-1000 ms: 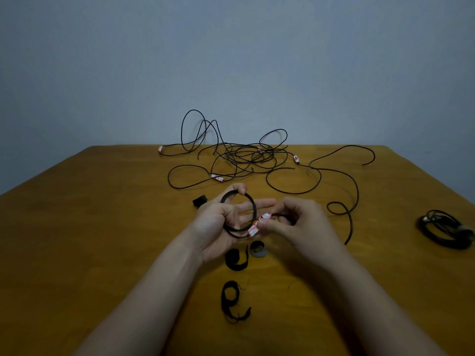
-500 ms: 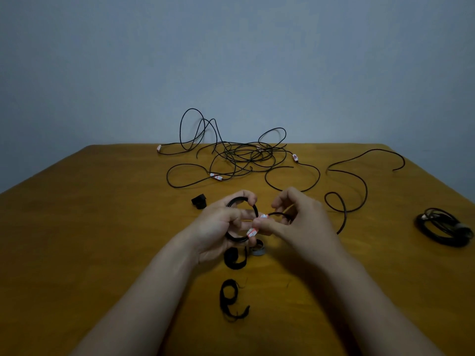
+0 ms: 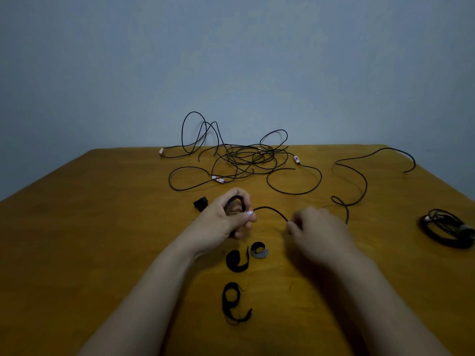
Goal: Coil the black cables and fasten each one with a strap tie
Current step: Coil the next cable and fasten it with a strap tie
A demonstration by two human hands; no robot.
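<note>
My left hand [image 3: 226, 218] grips a small coil of black cable [image 3: 234, 201] together with its white-tagged end, just above the table. From it the same cable [image 3: 272, 210] arcs right to my right hand [image 3: 317, 231], which pinches it between fingertips. Past that hand the cable runs on in loose loops [image 3: 359, 181] toward the far right. A tangle of black cables [image 3: 244, 158] lies at the table's far middle. Black strap ties [image 3: 237, 260] [image 3: 232, 301] and a grey rolled one [image 3: 259, 250] lie below my hands.
A coiled, tied cable bundle [image 3: 447, 231] rests near the right edge of the wooden table [image 3: 90, 240]. A small black object [image 3: 201, 202] sits left of my left hand. A plain wall stands behind the far table edge.
My right hand has slid right along the cable, away from the left hand. The left hand's fingers closed round the coil and tagged end. The loose cable shifted farther right.
</note>
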